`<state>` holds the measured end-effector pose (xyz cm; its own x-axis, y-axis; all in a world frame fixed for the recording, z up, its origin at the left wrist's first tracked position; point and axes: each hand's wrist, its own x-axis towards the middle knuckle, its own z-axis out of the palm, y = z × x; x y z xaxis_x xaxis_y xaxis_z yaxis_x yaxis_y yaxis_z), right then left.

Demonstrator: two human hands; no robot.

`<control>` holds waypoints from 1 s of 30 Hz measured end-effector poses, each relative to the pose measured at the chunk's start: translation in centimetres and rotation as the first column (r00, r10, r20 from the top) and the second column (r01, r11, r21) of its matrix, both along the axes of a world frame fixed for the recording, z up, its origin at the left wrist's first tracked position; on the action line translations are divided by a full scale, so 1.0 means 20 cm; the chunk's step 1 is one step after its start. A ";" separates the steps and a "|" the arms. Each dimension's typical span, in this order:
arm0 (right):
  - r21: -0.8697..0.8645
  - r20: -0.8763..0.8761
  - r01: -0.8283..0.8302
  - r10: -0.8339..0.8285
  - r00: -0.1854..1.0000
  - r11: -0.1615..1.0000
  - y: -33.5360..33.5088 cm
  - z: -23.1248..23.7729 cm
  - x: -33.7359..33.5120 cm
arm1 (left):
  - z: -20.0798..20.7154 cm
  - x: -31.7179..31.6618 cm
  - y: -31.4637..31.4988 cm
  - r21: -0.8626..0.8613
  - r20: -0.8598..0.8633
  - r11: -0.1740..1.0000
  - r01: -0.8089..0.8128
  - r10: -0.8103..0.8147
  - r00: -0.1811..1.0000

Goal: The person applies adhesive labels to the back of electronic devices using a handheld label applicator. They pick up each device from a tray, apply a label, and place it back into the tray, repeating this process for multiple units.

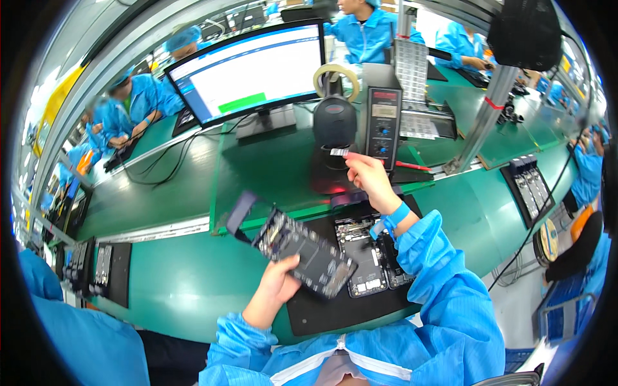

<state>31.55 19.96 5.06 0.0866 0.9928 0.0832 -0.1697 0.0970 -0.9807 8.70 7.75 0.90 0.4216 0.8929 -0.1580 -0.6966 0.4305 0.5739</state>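
Note:
My left hand grips the near edge of an opened black electronic device, its circuit board facing up, thumb on top. A dark frame-like flap sticks out from its far left end. With my right hand I pinch a small white printed label just below a black handheld scanner on a stand. Something reddish shows at my fingertips; I cannot tell what. A second opened device lies on the black mat, partly covered by my right forearm.
A monitor stands at the far left, cables trailing from it. Beside the scanner are a black box with blue knobs, a label roll and a red pen. A metal post rises at right. Co-workers sit around.

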 end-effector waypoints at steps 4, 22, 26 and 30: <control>0.009 -0.145 0.125 -0.123 0.982 0.992 -0.03 0.02 -0.02 | 0.23 0.17 0.26 -0.010 0.068 0.992 -0.128 0.128 0.989; 0.541 0.214 -0.217 0.117 0.970 0.813 -0.50 0.36 -0.10 | 0.20 0.11 0.13 0.395 -0.201 0.834 -0.386 0.488 0.849; 0.519 0.423 -0.514 0.318 0.849 0.682 -0.58 0.31 -0.21 | 0.10 0.02 -0.07 0.611 -0.607 0.781 -0.132 0.569 0.555; 0.508 0.325 -0.483 0.361 0.874 0.713 -0.62 0.30 -0.27 | 0.04 0.00 -0.08 0.609 -0.584 0.793 -0.029 0.474 0.659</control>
<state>26.11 7.61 11.16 -0.4078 0.6890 0.5991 -0.1480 0.5976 -0.7880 8.70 6.12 1.67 0.1327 0.9680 0.2128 -0.0402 -0.2093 0.9770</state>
